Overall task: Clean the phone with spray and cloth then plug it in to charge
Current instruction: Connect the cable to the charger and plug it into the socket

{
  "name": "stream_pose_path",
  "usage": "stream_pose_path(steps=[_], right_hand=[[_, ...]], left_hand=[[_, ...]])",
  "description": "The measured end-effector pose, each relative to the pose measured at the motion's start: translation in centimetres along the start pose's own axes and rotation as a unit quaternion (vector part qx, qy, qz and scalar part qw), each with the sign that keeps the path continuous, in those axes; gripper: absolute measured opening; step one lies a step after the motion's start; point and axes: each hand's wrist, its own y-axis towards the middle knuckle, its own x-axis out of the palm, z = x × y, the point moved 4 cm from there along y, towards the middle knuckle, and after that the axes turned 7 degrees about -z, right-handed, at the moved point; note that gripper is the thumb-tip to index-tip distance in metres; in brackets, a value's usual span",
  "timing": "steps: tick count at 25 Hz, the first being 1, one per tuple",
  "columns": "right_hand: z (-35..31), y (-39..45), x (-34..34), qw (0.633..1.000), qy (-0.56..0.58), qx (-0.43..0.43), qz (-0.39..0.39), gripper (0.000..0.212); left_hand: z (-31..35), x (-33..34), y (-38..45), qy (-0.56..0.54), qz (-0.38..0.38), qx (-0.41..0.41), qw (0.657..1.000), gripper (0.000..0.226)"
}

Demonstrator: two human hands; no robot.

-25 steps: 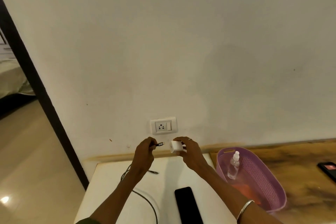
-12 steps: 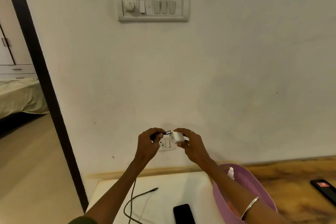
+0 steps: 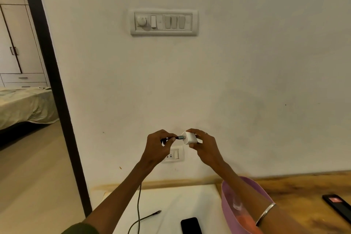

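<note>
I hold both hands raised in front of the wall, higher than a second ago, when they were low over the white table (image 3: 171, 195). My left hand (image 3: 158, 147) pinches the dark cable plug (image 3: 179, 137) between thumb and fingertips. My right hand (image 3: 204, 145) is closed around the white charger block (image 3: 190, 138). One second ago there was a clear gap between plug and block; now the metal tip touches the left face of the block, and I judge it is entering the port, though I cannot see how deep.

The wall socket (image 3: 173, 155) is just below the hands, partly hidden by my left hand. The cable (image 3: 139, 203) hangs down from the left hand, and its free end (image 3: 156, 212) lies on the table. The phone (image 3: 190, 225) lies flat on the table, near me, right of that free end and touched by nothing. The purple basket (image 3: 228, 205) stands right of it, under my right forearm.

So the charging part is now in progress: I think next comes the block into the socket, then the free end into the phone.
</note>
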Motion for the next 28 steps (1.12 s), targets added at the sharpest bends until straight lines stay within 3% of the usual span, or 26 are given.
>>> stream_pose_path(steps=[10,20,28], right_hand=[[-0.2,0.1,0.6,1.0,-0.027,0.012,-0.002,0.052],[0.9,0.6,1.6,0.995,-0.092,0.013,-0.034,0.052],[1.4,0.7,1.4,0.996,-0.075,0.019,-0.032,0.049]], left_hand=[[-0.1,-0.4,-0.2,0.04,0.002,-0.011,0.999,0.011],[-0.1,-0.2,-0.4,0.127,-0.018,0.055,0.99,0.012],[0.2,0.3,-0.2,0.138,-0.042,0.041,0.989,0.016]])
